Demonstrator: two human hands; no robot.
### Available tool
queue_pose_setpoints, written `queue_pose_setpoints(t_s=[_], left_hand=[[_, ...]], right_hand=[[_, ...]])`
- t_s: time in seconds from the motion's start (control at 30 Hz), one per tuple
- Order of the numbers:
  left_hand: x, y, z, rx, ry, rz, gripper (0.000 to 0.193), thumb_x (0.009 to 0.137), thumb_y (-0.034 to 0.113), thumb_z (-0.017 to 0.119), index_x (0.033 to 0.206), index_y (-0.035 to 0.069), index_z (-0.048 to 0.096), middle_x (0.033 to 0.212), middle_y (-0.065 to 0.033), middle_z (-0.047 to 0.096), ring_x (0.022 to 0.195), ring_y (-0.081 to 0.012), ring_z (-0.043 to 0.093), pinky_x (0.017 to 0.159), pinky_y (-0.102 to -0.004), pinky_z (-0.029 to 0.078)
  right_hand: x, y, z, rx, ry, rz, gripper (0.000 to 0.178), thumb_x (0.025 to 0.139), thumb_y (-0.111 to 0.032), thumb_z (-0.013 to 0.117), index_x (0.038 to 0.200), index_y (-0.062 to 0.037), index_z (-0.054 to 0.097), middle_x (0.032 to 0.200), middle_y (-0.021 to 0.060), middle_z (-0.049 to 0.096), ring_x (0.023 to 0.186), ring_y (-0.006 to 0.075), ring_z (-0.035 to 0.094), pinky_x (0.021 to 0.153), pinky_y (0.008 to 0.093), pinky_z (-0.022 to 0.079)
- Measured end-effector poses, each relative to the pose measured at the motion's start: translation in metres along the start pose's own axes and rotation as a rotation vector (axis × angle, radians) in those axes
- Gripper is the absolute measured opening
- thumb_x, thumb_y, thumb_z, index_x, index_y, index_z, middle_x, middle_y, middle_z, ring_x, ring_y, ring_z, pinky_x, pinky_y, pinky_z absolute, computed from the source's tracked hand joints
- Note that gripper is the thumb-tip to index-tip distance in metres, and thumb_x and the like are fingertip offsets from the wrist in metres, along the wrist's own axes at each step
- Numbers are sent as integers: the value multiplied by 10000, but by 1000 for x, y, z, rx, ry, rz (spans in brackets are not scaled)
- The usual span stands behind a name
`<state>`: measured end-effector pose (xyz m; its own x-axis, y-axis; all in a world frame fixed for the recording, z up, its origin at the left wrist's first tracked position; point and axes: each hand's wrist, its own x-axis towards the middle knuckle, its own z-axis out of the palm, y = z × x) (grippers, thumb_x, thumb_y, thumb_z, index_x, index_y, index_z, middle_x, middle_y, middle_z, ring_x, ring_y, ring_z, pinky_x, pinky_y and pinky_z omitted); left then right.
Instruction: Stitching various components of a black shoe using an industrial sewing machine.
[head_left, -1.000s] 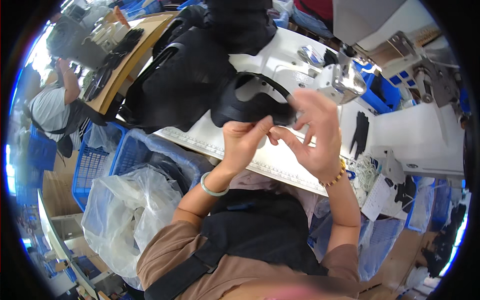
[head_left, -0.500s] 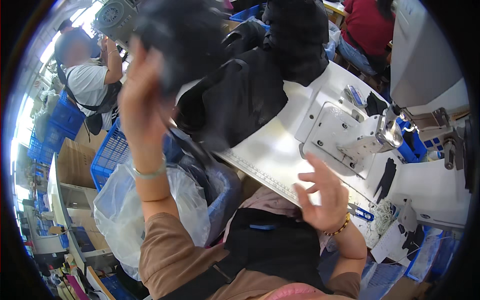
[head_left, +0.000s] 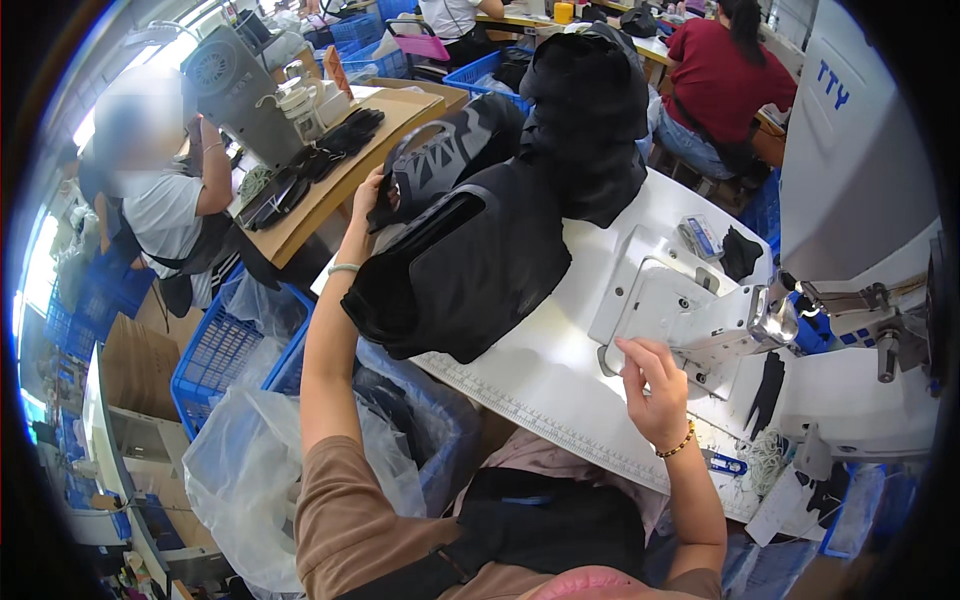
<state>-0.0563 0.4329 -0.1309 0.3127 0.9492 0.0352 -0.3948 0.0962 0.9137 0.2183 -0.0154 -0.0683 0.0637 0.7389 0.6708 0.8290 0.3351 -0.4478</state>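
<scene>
At the far left of the white table (head_left: 520, 372), my left hand (head_left: 373, 200) is closed on the edge of a black fabric piece (head_left: 440, 160) with grey patterning. Right beside it lies a large stack of black fabric pieces (head_left: 470, 265), partly hiding the piece's lower side. A taller black pile (head_left: 585, 120) stands behind. My right hand (head_left: 655, 390) hovers over the table near the sewing machine's white arm (head_left: 720, 330), fingers loosely bent and nothing visible in them.
The grey machine head (head_left: 850, 120) rises on the right. Blue-handled snips (head_left: 724, 463) and white thread scraps (head_left: 768, 460) lie by my right wrist. A small clear box (head_left: 700, 238) sits farther back. Blue crates (head_left: 235, 350) and a plastic bag (head_left: 245, 480) are at left. Co-workers sit beyond.
My left hand, blurred earlier with a dark piece raised near it, has reached farther forward to the grey-patterned fabric. My right hand has dropped slightly, its fingers drawn closer together.
</scene>
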Motion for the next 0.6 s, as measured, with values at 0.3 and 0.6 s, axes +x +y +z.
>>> queue_pose_setpoints(t_s=[0.3,0.6], left_hand=[[19,-3,32,672,36,195,350,870,143,604,1216,107,565,755,25,561,645,-63,481,577,-207,399],[-31,30,37,894,265,615,358,923,314,512,810,1,642,708,-105,583,686,-164,542,653,-278,419]], right_hand=[[-1,4,1,7,-54,46,286,730,95,571,976,-44,613,932,59,594,549,178,566,460,266,452],[-4,6,-5,-10,-61,40,271,717,80,575,949,-52,619,920,53,597,601,200,598,491,291,473]])
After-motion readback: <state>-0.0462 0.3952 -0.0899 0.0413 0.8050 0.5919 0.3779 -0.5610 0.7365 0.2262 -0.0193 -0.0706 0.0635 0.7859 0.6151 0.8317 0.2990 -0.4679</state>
